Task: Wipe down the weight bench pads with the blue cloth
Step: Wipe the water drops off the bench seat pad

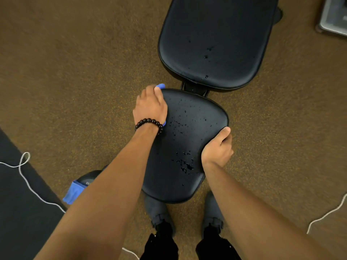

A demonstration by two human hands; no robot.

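Observation:
The black seat pad (pixel 185 145) lies in the middle of the view, speckled with liquid droplets. Beyond it is the longer black back pad (pixel 216 40), also with a few drops. My left hand (pixel 150 106) presses the blue cloth (pixel 160 85) against the seat pad's far left edge; only small bits of the cloth show past my fingers and at my wrist. My right hand (pixel 217 147) grips the seat pad's right edge, thumb on top.
A second blue cloth (pixel 74 192) hangs on a dark object at lower left. A black mat (pixel 22 203) and white cords (pixel 24 175) lie to the left, another cord (pixel 326 214) at right. A grey machine base (pixel 334 17) stands far right. My feet (pixel 158 212) are under the seat.

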